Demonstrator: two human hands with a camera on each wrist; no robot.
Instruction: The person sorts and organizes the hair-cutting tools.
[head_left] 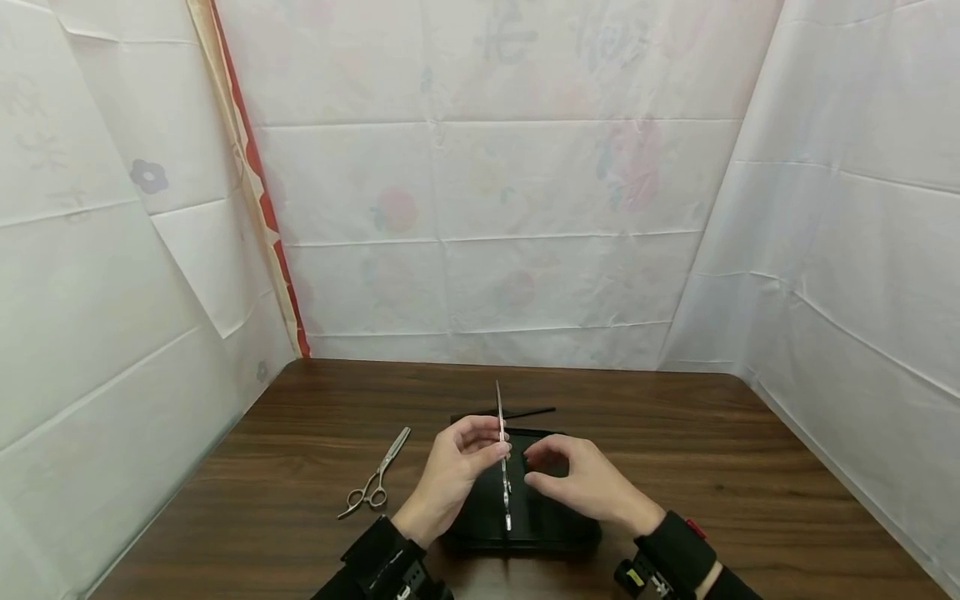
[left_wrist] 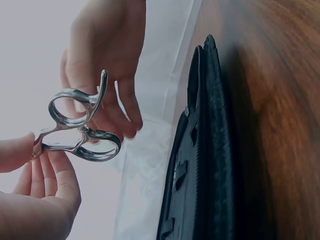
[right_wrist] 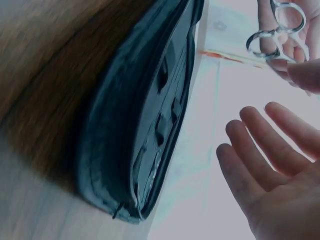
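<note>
My left hand [head_left: 453,471] pinches a pair of silver hairdressing scissors [head_left: 506,492] between thumb and fingers. Seen edge-on from the head, their blades point away from me and their handles toward me. In the left wrist view, two finger rings [left_wrist: 96,157] and a curved finger rest show beyond my fingertips. To the right of them is my right hand [head_left: 592,483], empty, its fingers loosely bent and apart from the scissors. In the right wrist view its fingers [right_wrist: 250,170] are spread. Under both hands lies an open black zippered case [head_left: 555,521] with small loops inside.
On the table [head_left: 712,475], left of the case, lie silver thinning scissors [head_left: 382,469] with their handles toward me. A thin black stick-like item [head_left: 532,412] lies behind the case. White sheeting [head_left: 480,183] hangs around the back and sides.
</note>
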